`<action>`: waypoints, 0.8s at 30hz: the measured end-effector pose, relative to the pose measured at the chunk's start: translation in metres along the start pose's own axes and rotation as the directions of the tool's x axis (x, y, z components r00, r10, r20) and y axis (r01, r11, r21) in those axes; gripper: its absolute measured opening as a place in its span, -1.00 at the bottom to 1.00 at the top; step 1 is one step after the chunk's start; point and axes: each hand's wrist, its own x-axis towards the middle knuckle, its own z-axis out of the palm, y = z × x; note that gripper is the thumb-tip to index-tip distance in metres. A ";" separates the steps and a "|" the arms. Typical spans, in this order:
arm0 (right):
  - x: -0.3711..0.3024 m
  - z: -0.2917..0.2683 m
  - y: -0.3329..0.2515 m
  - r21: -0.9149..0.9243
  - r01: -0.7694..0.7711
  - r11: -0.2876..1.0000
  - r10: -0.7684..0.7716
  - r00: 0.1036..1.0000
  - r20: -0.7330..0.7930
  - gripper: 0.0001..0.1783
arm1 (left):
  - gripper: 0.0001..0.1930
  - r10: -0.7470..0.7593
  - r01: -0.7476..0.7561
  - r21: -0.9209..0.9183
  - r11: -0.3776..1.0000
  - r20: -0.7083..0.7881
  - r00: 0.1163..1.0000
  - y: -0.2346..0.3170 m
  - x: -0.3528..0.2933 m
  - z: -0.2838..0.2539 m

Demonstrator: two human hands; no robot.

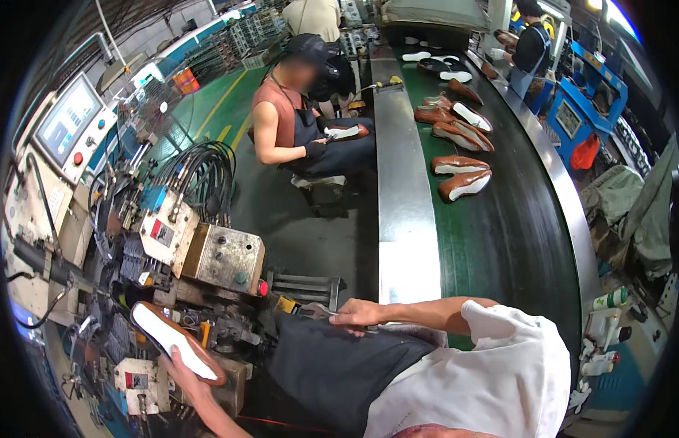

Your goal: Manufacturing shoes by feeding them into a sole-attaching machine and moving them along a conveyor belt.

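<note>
My left hand [180, 371] grips a brown leather shoe [166, 334], its white underside turned up. The thumb presses on the white bottom; the other fingers are mostly hidden beneath. The toe points up and away, close against the clamping parts of a machine [222, 259]. My right hand [359, 314] is closed round a grey metal hand tool [317, 310], which looks like pincers, above the dark apron [346, 365] on my lap. Part of that tool is covered by the fingers.
A green conveyor belt [500, 241] with a metal edge carries several brown shoes [465, 185]. Ahead, a seated person [284, 124] holds another shoe [344, 132]. A control panel [71, 125], black hoses [208, 175] and a red button [263, 287] are on the left. Another person [529, 51] stands beyond the belt.
</note>
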 end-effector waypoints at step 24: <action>0.079 0.063 -0.025 -0.819 0.568 0.082 0.061 0.817 0.573 -0.63 | 0.04 -0.488 0.448 0.506 0.737 -0.059 0.871 -0.171 -0.305 0.097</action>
